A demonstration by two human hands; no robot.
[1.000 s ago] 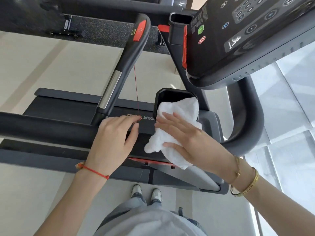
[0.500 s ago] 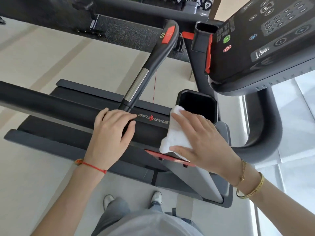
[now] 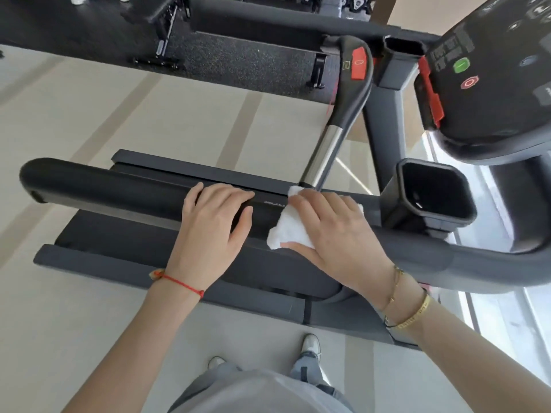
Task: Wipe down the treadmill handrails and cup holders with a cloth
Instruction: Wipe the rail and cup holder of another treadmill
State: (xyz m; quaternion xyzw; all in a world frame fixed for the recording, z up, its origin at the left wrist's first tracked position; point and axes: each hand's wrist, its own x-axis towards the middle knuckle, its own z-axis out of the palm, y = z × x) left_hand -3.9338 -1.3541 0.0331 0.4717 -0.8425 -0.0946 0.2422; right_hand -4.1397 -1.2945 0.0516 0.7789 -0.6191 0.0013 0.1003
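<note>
A thick black handrail (image 3: 104, 186) runs across the middle of the view from the left. My left hand (image 3: 213, 225) rests on it with its fingers draped over the top. Just to its right, my right hand (image 3: 334, 234) presses a white cloth (image 3: 286, 231) flat against the same rail, fingers spread and fairly straight. Most of the cloth is hidden under the palm. The black cup holder (image 3: 435, 192) stands to the right of the cloth, apart from it and with nothing inside that I can see.
An upright grip with a chrome section and a red button (image 3: 343, 114) rises just behind the cloth. The console (image 3: 489, 84) with green and red buttons hangs at the upper right. The treadmill deck (image 3: 179, 272) lies below the rail. My feet stand on the pale floor.
My right hand has slid the cloth leftward from the cup holder onto the handrail, closer to my left hand. The view has swung to show more of the rail's left end.
</note>
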